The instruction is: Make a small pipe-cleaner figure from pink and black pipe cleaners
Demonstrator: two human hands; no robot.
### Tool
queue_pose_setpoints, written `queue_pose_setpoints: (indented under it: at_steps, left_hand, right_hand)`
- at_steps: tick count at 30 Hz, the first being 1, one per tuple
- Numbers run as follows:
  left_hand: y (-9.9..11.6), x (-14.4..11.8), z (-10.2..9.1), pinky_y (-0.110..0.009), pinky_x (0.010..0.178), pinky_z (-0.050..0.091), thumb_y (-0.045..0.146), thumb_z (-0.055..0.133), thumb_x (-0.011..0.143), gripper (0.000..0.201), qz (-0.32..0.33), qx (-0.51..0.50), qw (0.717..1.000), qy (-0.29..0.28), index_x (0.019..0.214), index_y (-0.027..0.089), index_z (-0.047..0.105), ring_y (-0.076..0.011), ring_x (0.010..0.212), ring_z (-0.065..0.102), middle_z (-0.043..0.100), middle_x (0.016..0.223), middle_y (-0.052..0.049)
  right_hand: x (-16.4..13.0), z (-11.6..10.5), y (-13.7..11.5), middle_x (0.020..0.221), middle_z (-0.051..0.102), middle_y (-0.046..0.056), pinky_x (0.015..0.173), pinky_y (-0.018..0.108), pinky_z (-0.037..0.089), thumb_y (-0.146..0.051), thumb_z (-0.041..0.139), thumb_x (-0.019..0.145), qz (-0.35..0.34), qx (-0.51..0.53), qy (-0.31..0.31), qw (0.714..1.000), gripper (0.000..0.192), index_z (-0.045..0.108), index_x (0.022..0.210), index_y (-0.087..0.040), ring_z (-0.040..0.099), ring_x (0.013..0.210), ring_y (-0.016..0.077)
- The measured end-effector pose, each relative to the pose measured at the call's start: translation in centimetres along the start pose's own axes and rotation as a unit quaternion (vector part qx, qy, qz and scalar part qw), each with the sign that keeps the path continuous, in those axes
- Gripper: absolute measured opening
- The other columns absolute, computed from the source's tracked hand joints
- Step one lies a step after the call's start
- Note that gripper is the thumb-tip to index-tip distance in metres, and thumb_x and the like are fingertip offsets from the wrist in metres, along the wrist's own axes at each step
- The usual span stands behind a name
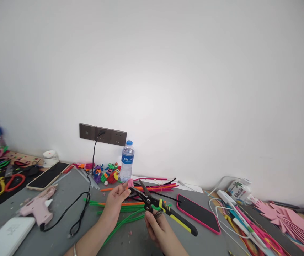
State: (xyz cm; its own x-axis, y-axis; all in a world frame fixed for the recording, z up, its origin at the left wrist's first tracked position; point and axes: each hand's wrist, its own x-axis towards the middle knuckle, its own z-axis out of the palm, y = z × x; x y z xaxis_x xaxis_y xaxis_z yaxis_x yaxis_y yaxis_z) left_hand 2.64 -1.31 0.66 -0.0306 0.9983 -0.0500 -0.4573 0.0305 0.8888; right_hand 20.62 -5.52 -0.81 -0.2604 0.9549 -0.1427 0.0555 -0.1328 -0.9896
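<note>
While pinched: small pink fuzzy piece (pixel 130 183)

Left hand (pixel 117 201): forearm enters from lower left of the grey table (pixel 61 213), wrist raised, fingers pinched together at the tips, pointing up and right. Right hand (pixel 158 227): rises from the table's near edge, just right of the left hand, palm up, fingers curled closed in a grip.

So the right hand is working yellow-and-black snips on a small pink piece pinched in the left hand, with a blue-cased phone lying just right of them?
Not quite. The head view shows the phone has a pink case, not blue. The rest holds: right hand, snips, pink piece, left hand.
</note>
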Motion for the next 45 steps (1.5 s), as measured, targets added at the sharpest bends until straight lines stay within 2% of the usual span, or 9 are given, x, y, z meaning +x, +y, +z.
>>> queue_pose_setpoints:
  at_steps: [10,24,35,45]
  left_hand:
    - [0.3,-0.3,0.2,-0.056,0.112,0.024,0.041,0.082,0.061,0.048,0.000,-0.007,1.000,0.008,0.051,0.023,0.039,-0.0356,0.141,0.026,0.064,0.127,-0.012]
    - [0.0,-0.1,0.1,-0.053,0.114,0.025,0.039,0.080,0.065,0.046,0.007,-0.003,1.000,0.004,0.052,0.023,0.038,-0.0328,0.140,0.028,0.064,0.128,-0.011]
    - [0.0,-0.2,0.1,-0.053,0.113,0.024,0.038,0.081,0.063,0.045,0.014,-0.013,1.000,0.009,0.050,0.022,0.041,-0.0349,0.140,0.029,0.067,0.123,-0.011]
    - [0.2,-0.2,0.1,-0.053,0.113,0.025,0.039,0.080,0.065,0.046,0.006,-0.003,1.000,0.000,0.052,0.023,0.039,-0.0336,0.141,0.027,0.063,0.128,-0.012]
  right_hand:
    - [0.2,-0.1,0.4,0.048,0.033,-0.009,0.038,0.022,0.016,-0.081,0.049,0.069,0.003,-0.002,-0.004,1.000,0.059,0.042,0.072,-0.023,0.025,0.039,0.0071]
    - [0.7,-0.3,2.2,0.050,0.036,-0.008,0.041,0.022,0.019,-0.072,0.053,0.076,-0.003,0.034,0.004,0.999,0.050,0.047,0.076,-0.022,0.028,0.041,0.0079]
    - [0.1,0.1,0.2,0.051,0.034,-0.009,0.040,0.022,0.017,-0.080,0.053,0.068,0.007,0.024,0.007,1.000,0.059,0.044,0.073,-0.022,0.026,0.041,0.0066]
    - [0.3,0.2,0.6,0.054,0.033,-0.009,0.041,0.022,0.016,-0.077,0.055,0.069,0.002,0.046,0.004,0.999,0.057,0.045,0.075,-0.022,0.027,0.043,0.0065]
